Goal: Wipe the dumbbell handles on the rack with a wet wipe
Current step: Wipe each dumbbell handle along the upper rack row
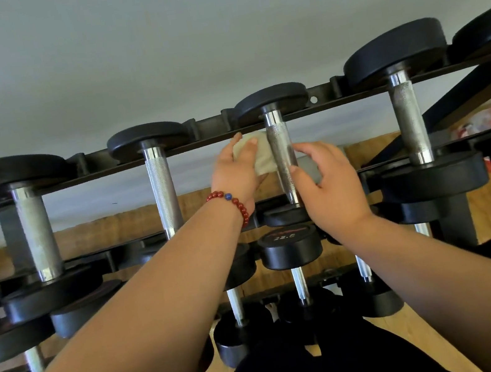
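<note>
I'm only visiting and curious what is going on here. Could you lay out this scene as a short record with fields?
place: dumbbell rack, several tiers
left hand: holds a wet wipe against a handle's left side
right hand: fingertips touch that handle's right side
handle: knurled metal, top tier, middle of five in view
left wrist: red bead bracelet
readable label: 22.5 on a lower dumbbell
</note>
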